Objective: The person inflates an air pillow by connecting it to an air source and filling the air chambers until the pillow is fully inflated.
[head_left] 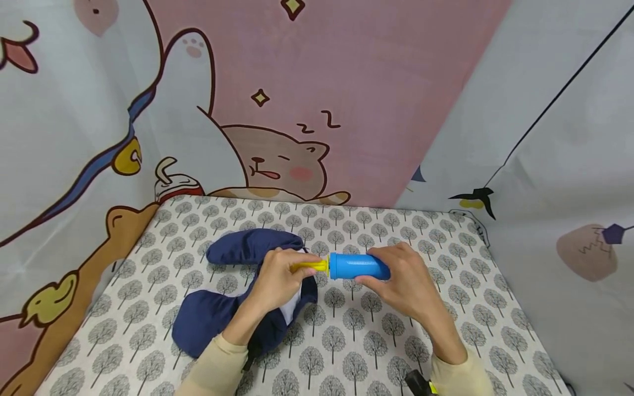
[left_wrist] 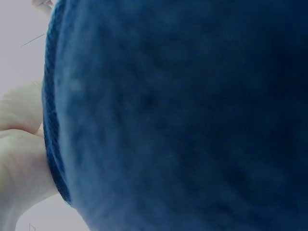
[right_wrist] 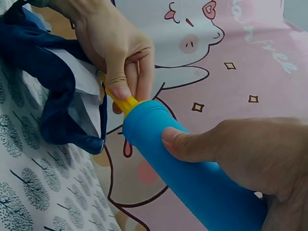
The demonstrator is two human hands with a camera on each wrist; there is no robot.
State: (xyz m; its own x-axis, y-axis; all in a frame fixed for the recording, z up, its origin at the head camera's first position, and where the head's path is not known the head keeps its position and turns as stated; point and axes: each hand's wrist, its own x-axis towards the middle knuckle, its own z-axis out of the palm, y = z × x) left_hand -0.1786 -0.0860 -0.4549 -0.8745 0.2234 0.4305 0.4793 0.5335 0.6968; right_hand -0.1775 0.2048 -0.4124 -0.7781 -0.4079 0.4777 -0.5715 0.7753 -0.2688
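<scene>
A blue hand pump (head_left: 358, 266) with a yellow narrow end (head_left: 319, 265) is held level between both hands. My left hand (head_left: 279, 278) pinches the yellow end between thumb and fingers. Around the blue barrel (right_wrist: 161, 144) curl the fingers and thumb of my right hand (head_left: 403, 278). Under my left hand and forearm is a navy U-shaped neck pillow (head_left: 210, 319) with a white patch (head_left: 292, 305) on it. Its navy fabric (left_wrist: 168, 115) fills most of the left wrist view. Whether the yellow end touches the pillow is hidden by the left hand.
The table carries a white cloth (head_left: 354, 324) printed with grey trees. Behind it hangs a pink and white cartoon curtain (head_left: 376, 99), with a white curtain side (head_left: 559, 165) at the right. A small black object (head_left: 418, 382) lies by the right sleeve.
</scene>
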